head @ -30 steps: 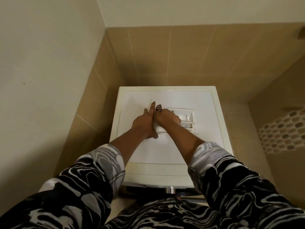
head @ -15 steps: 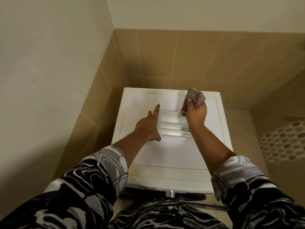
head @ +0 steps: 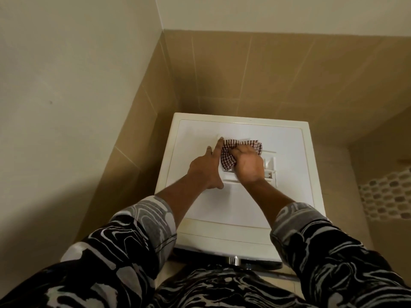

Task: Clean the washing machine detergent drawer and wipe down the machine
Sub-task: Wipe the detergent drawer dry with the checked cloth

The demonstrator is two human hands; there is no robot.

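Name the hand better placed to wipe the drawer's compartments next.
Right. The right hand grips the cloth, pressed on the drawer; the left hand, fingers straight, holds no cloth and rests at the drawer's side.

You have nothing to read here: no letters, numbers, brand marks or signs can be made out on the washing machine point(head: 233, 207), the detergent drawer point(head: 270, 165), the checked cloth point(head: 229, 156) or the tiled walls point(head: 222, 74).

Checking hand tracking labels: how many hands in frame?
2. Left hand, fingers straight, rests at the left edge of the detergent drawer; right hand grips the checked cloth on that drawer. No others visible.
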